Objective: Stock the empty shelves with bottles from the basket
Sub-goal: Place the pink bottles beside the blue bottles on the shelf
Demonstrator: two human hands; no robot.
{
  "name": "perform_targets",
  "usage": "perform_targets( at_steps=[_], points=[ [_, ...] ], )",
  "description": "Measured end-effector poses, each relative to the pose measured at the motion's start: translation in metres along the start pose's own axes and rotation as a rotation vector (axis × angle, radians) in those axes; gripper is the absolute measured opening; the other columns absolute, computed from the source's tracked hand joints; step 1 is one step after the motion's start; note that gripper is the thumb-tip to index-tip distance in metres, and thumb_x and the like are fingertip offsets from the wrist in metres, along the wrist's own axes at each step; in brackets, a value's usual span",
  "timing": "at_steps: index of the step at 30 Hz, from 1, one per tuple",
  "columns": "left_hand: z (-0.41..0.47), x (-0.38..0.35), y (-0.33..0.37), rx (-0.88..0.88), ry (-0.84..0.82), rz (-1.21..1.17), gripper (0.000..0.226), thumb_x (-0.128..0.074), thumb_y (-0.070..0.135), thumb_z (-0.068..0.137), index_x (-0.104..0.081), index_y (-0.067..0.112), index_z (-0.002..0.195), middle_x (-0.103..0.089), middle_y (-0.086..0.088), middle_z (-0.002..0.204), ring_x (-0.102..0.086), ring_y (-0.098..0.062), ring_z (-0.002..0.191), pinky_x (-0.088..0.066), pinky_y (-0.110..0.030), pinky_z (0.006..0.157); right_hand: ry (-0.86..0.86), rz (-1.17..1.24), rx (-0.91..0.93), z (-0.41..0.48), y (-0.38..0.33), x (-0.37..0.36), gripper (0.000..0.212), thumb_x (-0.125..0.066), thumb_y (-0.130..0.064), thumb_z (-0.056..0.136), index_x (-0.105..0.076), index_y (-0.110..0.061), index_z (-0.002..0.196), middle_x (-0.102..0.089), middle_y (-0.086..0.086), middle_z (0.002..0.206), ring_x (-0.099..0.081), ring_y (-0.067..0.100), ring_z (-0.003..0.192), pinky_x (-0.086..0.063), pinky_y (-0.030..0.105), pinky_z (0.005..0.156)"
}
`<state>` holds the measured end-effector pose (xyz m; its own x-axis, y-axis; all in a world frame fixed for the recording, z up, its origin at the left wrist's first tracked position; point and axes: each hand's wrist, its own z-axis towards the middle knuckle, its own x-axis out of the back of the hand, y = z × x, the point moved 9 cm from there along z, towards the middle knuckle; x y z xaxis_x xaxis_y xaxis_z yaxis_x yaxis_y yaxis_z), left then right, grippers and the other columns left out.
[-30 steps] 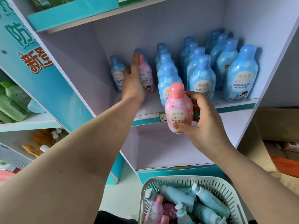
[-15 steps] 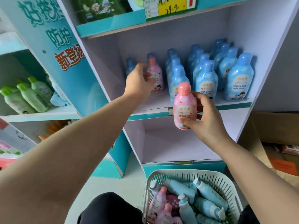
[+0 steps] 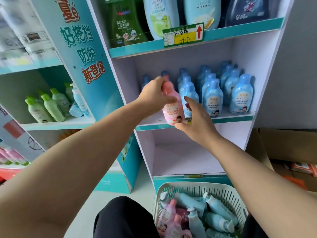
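As the person looks forward and down, a white slotted basket [image 3: 197, 187] sits nearest, at the bottom right, beside a dark-clothed knee [image 3: 123, 219]. Pale blue and pink bottles [image 3: 214, 210] lie heaped on their sides in it.

Two bare forearms reach up from the near edge toward a white and teal display stand. The left hand [image 3: 154, 96] has its grip curled round the upper part of a pink bottle [image 3: 171, 108], just under the cap. The right hand [image 3: 197, 121] has its grip spread, fingers straight, with the thumb tip touching the bottle's base.

That bottle stands nearly upright at the front edge of the middle shelf [image 3: 231, 118], left of the blue rows. Whether its base rests on the shelf cannot be told.

Farther back on that shelf, blue bottles [image 3: 212, 98] stand upright in rows running toward the back wall.

Above, the top shelf carries larger bottles [image 3: 159, 16] with a green and yellow price tag [image 3: 182, 35] clipped to its edge. On the far left, green bottles [image 3: 51, 107] stand on a neighbouring shelf.
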<state>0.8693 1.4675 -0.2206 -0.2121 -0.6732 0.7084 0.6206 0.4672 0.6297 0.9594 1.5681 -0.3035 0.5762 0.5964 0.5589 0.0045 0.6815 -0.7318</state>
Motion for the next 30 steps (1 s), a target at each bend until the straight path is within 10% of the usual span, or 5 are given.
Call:
perform_targets(
  at_steps=[12,30],
  points=[
    [0.053,-0.008,-0.066,0.216,0.126,0.165,0.048,-0.057,0.007,0.089,-0.036,0.013,0.132,-0.056,-0.011,0.115,-0.052,-0.026,0.092,-0.049,-0.037,0.086,0.081,-0.465,0.183,0.002,0.033,-0.005,0.028,-0.068,-0.026,0.083,-0.07,-0.01,0.106,-0.06,0.013,0.096,-0.056,0.035,0.087,-0.051,0.045,0.08],
    [0.07,-0.013,-0.066,0.121,0.176,0.597,0.077,-0.07,-0.006,0.073,-0.034,0.012,0.139,-0.045,-0.012,0.134,-0.054,-0.036,0.114,-0.047,-0.041,0.09,0.142,-0.614,0.218,0.004,0.031,-0.01,0.03,-0.077,-0.028,0.075,-0.066,-0.014,0.098,-0.056,0.011,0.091,-0.05,0.032,0.081,-0.049,0.044,0.071]
  ],
)
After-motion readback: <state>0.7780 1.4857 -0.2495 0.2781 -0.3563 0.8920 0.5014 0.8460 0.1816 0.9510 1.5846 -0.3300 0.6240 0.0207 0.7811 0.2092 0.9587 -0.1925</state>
